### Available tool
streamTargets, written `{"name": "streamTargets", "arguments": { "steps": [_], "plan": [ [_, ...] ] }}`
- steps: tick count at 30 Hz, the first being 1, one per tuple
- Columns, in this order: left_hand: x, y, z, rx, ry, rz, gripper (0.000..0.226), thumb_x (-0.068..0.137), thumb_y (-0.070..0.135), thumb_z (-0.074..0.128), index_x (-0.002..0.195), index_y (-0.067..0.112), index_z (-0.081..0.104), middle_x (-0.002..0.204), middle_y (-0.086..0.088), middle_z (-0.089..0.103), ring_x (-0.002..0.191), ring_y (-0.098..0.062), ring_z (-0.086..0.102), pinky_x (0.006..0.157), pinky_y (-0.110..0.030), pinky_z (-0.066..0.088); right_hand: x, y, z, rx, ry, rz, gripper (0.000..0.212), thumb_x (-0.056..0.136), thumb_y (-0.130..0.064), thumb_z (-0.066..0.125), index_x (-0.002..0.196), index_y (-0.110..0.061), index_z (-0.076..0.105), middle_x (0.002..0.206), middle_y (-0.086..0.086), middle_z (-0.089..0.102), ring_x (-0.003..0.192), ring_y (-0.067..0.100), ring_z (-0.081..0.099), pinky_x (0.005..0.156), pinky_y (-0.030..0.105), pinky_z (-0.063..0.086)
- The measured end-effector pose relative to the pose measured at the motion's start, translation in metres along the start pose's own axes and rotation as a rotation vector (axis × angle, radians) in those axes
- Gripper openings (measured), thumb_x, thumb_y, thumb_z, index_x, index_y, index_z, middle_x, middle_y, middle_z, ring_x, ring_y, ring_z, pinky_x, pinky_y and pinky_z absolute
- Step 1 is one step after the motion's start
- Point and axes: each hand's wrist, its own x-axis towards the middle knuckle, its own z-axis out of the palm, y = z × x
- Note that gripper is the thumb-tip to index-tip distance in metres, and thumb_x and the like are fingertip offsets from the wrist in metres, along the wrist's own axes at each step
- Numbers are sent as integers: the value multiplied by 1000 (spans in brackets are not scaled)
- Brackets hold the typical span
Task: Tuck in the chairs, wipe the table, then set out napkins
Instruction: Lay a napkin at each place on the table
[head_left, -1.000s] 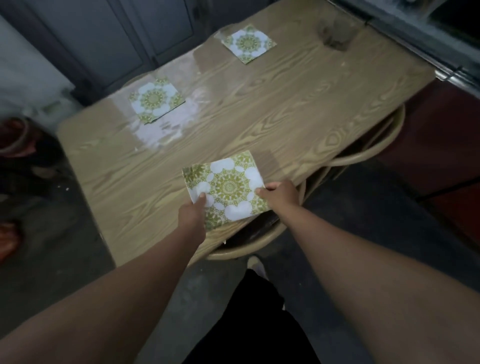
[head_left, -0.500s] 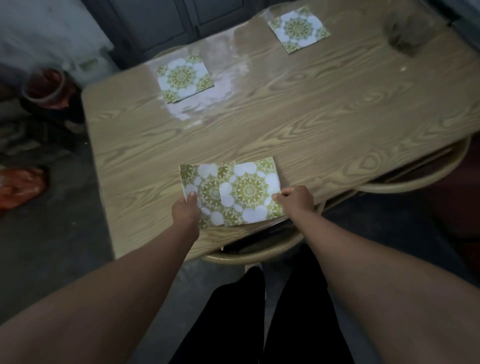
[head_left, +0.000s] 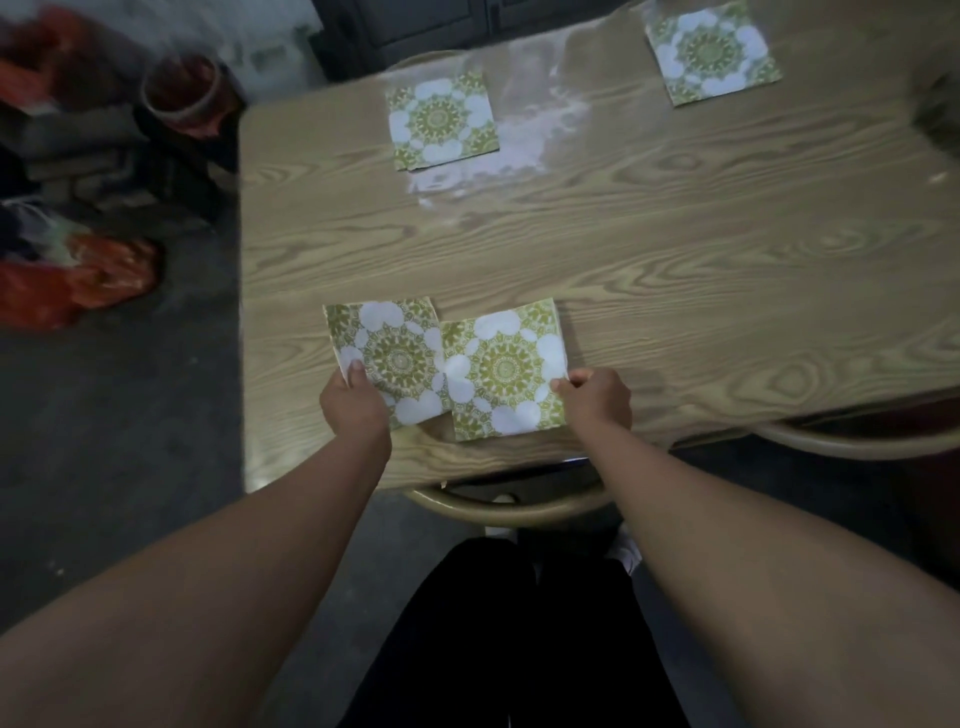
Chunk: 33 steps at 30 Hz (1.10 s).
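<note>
Two green-and-white patterned napkins lie side by side near the front edge of the wooden table (head_left: 675, 249). My left hand (head_left: 354, 405) pinches the lower left corner of the left napkin (head_left: 387, 358). My right hand (head_left: 597, 397) pinches the right edge of the right napkin (head_left: 504, 369), which overlaps the left one slightly. Two more napkins lie flat on the far side, one at the far left (head_left: 441, 120) and one at the far right (head_left: 710, 52).
A chair back (head_left: 509, 506) is tucked under the front edge, and another chair back (head_left: 852, 441) shows at the right. Red bags (head_left: 72, 280) and a round red container (head_left: 182, 93) sit on the dark floor to the left. My dark-trousered legs are below.
The stacked napkins have been pulled apart: my left hand slid one to the left, my right hand keeps the other. The view has shifted so the table sits further right.
</note>
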Motion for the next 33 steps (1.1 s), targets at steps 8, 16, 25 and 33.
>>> {"name": "streamTargets", "arguments": {
  "steps": [8,16,25,33],
  "plan": [
    [11,4,0,-43,40,18,30,101,20,45,116,3,63,99,-5,62,89,-14,55,76,-21,39,3,-4,5,-27,25,24,25,88,-29,67,109,-16,70,112,6,71,102,28,65,85,32,47],
    [12,13,8,-115,-2,18,29,101,22,45,113,5,65,81,2,60,85,-17,56,76,-25,42,3,-5,8,-35,29,26,23,88,-28,67,106,-16,71,108,7,72,101,28,66,83,32,47],
    [4,48,26,-241,-34,148,27,101,24,44,80,23,60,76,12,60,69,-1,56,74,-25,46,5,-3,7,-127,137,-61,24,87,-34,64,108,-22,66,119,4,61,115,28,54,91,37,45],
    [-40,70,64,-315,-466,4,33,97,34,52,120,13,62,120,-7,67,113,-24,63,98,-40,50,5,-9,-26,626,-127,156,44,96,-48,48,112,-8,59,94,10,72,80,24,71,70,33,55]
  ]
}}
